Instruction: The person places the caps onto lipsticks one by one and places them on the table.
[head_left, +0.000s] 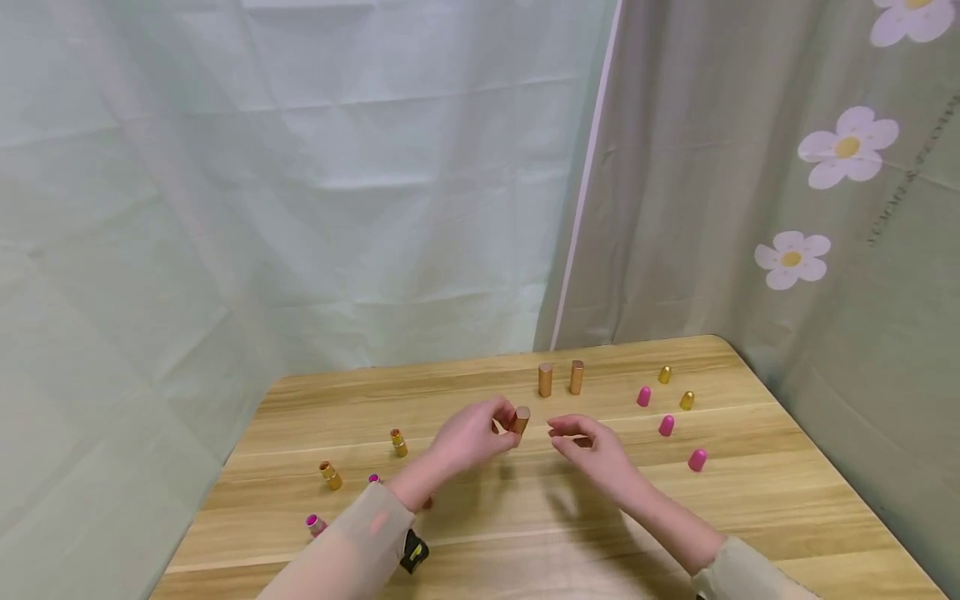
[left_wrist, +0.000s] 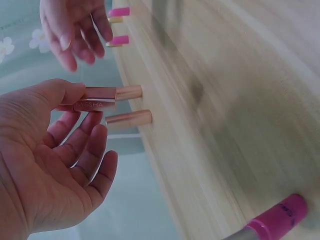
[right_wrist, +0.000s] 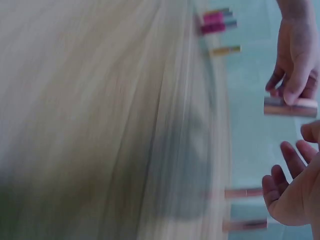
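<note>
My left hand (head_left: 467,435) pinches a copper-coloured lipstick tube (head_left: 521,420) between thumb and fingertips, raised over the table. Lettering shows on the side of that tube (left_wrist: 95,98) in the left wrist view, where the other fingers curve loosely without gripping. A short way to the right, my right hand (head_left: 597,452) hovers with relaxed, slightly bent fingers and nothing in them. Its fingertips point toward the tube, a gap apart from it. Behind both hands, two more copper tubes (head_left: 545,380) stand upright on the table.
On the wooden table (head_left: 525,533), several bullet-shaped pink caps (head_left: 667,426) and gold caps (head_left: 687,401) stand at the right. To the left are gold lipstick bases (head_left: 331,475) and pink ones (head_left: 316,524), partly behind my left forearm. Curtains (head_left: 420,183) hang behind the table.
</note>
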